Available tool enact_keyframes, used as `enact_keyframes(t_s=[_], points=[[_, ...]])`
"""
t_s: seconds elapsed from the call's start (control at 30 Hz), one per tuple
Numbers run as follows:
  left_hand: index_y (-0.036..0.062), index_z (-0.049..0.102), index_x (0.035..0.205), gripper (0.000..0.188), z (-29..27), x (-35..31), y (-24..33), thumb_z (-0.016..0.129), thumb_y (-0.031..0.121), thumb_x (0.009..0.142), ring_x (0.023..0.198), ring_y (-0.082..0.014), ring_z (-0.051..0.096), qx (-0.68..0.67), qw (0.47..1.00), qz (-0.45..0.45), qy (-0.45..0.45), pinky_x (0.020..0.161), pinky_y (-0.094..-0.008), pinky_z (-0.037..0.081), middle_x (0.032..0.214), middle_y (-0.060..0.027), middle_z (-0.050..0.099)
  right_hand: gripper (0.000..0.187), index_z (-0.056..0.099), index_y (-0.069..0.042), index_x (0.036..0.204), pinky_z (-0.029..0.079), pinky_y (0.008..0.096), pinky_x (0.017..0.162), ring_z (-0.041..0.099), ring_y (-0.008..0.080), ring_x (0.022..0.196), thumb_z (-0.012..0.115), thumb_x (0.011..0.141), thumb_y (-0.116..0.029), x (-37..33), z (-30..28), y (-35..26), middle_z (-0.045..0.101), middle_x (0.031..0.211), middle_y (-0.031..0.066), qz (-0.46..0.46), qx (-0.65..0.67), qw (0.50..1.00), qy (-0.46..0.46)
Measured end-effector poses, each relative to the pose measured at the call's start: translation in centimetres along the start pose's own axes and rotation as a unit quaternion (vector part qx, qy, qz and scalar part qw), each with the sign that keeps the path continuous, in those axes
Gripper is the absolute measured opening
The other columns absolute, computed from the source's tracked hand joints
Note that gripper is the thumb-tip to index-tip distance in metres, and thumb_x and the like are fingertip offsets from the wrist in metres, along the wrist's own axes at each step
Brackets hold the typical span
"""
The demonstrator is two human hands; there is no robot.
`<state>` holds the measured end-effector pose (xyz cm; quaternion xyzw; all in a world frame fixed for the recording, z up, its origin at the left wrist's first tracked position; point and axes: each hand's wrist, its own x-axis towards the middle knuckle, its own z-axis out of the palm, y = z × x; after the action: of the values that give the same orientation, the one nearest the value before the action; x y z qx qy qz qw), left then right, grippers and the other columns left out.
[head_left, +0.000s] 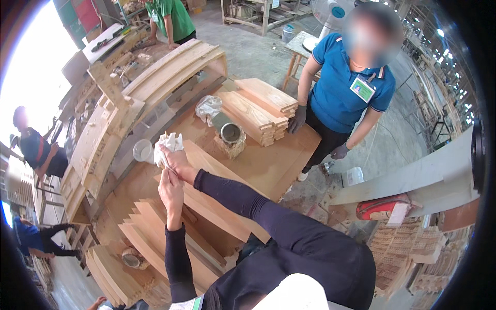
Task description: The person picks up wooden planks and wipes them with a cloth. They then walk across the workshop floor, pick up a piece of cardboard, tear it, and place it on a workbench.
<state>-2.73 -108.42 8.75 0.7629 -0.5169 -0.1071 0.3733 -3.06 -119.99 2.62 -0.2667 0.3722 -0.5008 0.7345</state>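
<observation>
A crumpled white cloth (169, 143) is bunched in my right hand (178, 159), which closes around it above the table. Just below it, my left hand (170, 190) has its fingers pinched together at the lower end of the cloth, close to my right wrist. A clear plastic cup (143, 151) stands just left of the cloth. Under my forearms lie long light-wood boards (222, 178), with a fanned group of boards (150, 227) beside my left arm.
On the brown tabletop (258, 165) are a grey cylindrical container (230, 133), a clear plastic bag (208, 108) and stacked boards (258, 108). A curved wooden frame (170, 67) runs along the far left. A gloved person in a blue shirt (336, 77) stands at the right table edge.
</observation>
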Motion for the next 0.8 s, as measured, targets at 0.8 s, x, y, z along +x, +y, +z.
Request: enact_keyframes(t_s=[0.8], points=[[0.0087, 0.051, 0.083, 0.022, -1.2, -4.2, 2.1, 0.045, 0.020, 0.101, 0.044, -0.0005, 0.027, -0.400, 0.904, -0.153, -0.005, 0.039, -0.0199, 0.022, 0.057, 0.0090, 0.033, 0.038, 0.058, -0.004, 0.113, 0.049, 0.0327, 0.080, 0.063, 0.0197, 0.091, 0.071, 0.082, -0.022, -2.7, 0.5, -2.9, 0.067, 0.101, 0.0075, -0.041, -0.147, 0.988, -0.024]])
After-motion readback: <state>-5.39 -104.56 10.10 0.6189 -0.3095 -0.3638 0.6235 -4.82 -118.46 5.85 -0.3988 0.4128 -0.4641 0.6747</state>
